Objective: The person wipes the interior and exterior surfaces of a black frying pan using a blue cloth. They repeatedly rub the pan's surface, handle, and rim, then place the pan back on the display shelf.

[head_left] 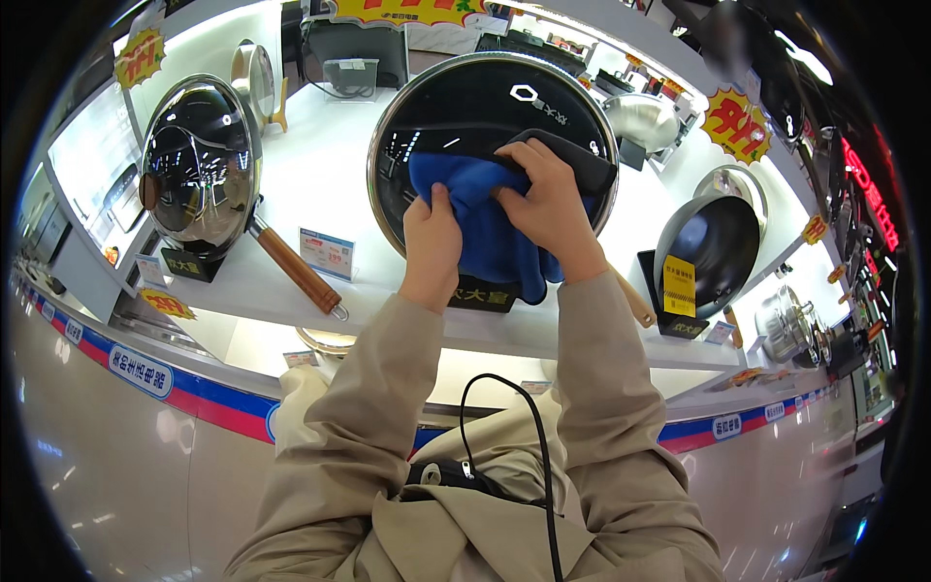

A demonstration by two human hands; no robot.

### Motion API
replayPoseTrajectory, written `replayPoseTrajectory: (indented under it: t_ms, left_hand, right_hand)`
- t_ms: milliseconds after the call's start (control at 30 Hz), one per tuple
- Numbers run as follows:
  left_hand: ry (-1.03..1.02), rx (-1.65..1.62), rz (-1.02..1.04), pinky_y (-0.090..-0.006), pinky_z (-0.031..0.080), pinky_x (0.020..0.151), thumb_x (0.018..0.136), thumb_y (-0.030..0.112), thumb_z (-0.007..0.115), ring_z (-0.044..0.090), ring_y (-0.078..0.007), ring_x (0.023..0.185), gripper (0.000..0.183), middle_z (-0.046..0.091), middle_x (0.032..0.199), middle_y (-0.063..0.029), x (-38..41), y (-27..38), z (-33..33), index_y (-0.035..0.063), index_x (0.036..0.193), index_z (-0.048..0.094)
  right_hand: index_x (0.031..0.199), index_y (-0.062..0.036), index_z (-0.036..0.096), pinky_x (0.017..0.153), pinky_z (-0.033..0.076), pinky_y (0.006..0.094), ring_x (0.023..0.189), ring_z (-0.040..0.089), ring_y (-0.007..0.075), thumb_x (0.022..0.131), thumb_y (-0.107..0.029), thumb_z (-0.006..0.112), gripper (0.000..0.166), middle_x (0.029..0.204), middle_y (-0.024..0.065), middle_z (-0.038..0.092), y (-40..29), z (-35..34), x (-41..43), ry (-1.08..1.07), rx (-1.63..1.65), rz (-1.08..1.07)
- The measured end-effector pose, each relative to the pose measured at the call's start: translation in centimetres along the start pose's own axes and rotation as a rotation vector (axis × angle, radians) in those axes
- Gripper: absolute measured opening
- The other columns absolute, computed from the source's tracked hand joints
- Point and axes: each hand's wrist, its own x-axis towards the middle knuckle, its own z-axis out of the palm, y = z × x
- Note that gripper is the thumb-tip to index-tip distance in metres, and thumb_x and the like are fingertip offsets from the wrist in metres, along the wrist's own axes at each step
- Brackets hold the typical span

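Observation:
Both hands hold a blue cloth [484, 225] in front of a large round black pan lid with a metal rim [465, 94], which stands upright on the white display shelf. My left hand [434, 244] pinches the cloth's left part between thumb and fingers. Higher and to the right, my right hand [549, 207] grips the cloth, close to a dark grey cloth part [574, 160] that lies against the lid. The cloth's lower end hangs over a black display stand [484, 297] with writing. Part of a light wooden handle [634, 298] shows to the right of my right wrist.
A shiny lidded pan [200, 167] with a wooden handle [294, 269] stands at the left. A price card [327, 253] is beside that handle. On the right, a dark wok [709, 254] leans on a black stand [680, 325]. The shelf's front edge [502, 338] runs below my hands.

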Motion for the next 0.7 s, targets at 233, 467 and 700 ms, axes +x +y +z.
replayPoseTrajectory:
  t_ms: [233, 467, 700]
  left_hand:
    - [0.010, 0.047, 0.317, -0.0241, 0.048, 0.078, 0.103, 0.021, 0.054, 0.060, -0.0116, 0.090, 0.029, 0.066, 0.105, -0.0072, -2.9, 1.0, 0.2, -0.0017, 0.122, 0.056]
    - [-0.115, 0.397, 0.681, -0.0296, 0.051, 0.083, 0.096, 0.011, 0.062, 0.066, -0.0204, 0.094, 0.024, 0.069, 0.108, -0.0112, -1.7, 0.8, 0.1, 0.0025, 0.118, 0.064]
    - [-0.088, 0.606, 0.920, -0.0358, 0.053, 0.092, 0.085, 0.004, 0.072, 0.068, -0.0321, 0.106, 0.028, 0.068, 0.119, -0.0163, -3.1, -1.0, 1.1, -0.0006, 0.112, 0.069]
  right_hand:
    - [0.113, -0.0014, 0.067, 0.092, 0.051, 0.0307, 0.100, 0.069, 0.0267, 0.073, 0.016, 0.056, 0.045, 0.104, 0.0157, 0.070, 0.5, 0.5, -1.5, 0.249, 0.279, 0.135]
    - [0.126, -0.0040, 0.061, 0.097, 0.048, 0.0332, 0.108, 0.065, 0.0270, 0.075, 0.015, 0.060, 0.055, 0.117, 0.0136, 0.066, -0.5, 1.0, -4.7, 0.270, 0.130, 0.143]
    - [0.122, -0.0009, 0.061, 0.087, 0.051, 0.0346, 0.098, 0.067, 0.0319, 0.075, 0.007, 0.065, 0.048, 0.107, 0.0165, 0.067, 0.3, 1.2, -4.8, 0.255, 0.117, 0.092]
